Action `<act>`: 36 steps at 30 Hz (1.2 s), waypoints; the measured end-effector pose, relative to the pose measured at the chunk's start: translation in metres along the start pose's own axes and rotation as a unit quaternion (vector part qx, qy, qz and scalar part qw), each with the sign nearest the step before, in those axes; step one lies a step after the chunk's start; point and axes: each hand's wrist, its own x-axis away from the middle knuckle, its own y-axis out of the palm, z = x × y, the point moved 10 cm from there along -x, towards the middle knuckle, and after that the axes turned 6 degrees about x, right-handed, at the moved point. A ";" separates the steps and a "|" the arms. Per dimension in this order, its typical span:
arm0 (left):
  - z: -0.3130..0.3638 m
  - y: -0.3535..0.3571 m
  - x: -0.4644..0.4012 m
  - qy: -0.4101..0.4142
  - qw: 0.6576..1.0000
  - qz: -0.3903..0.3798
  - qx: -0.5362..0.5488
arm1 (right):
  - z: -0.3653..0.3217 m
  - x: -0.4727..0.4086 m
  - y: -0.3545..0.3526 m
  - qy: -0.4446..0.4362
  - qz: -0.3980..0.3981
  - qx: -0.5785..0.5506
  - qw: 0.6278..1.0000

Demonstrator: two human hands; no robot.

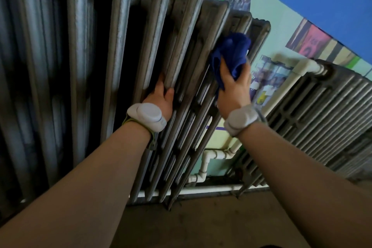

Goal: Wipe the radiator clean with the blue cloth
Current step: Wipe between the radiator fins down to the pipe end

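Note:
A tall grey cast-iron radiator [124,32] fills the left and middle of the view, its ribs leaning to the right. My right hand [234,86] holds a bunched blue cloth [231,52] and presses it against the radiator's rightmost ribs near their top. My left hand [162,95] grips one rib in the middle of the radiator, fingers curled round its edge and partly hidden behind it. Both wrists carry white bands.
A second grey radiator [322,106] stands further right along the wall. White pipes [207,161] run between the two and along the floor line. The wall behind is pale green with posters [314,40] and blue above. Brown floor [201,223] lies below.

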 end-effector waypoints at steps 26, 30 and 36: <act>-0.011 0.007 -0.001 0.014 1.000 0.019 0.001 | 0.002 0.089 0.058 -0.034 0.001 0.012 0.999; -0.016 0.005 -0.003 0.015 1.000 0.018 -0.018 | -0.002 0.157 0.096 -0.092 -0.077 0.062 0.991; -0.029 0.010 0.001 -0.012 0.999 -0.006 -0.049 | -0.004 0.187 0.105 -0.213 -0.147 0.017 0.966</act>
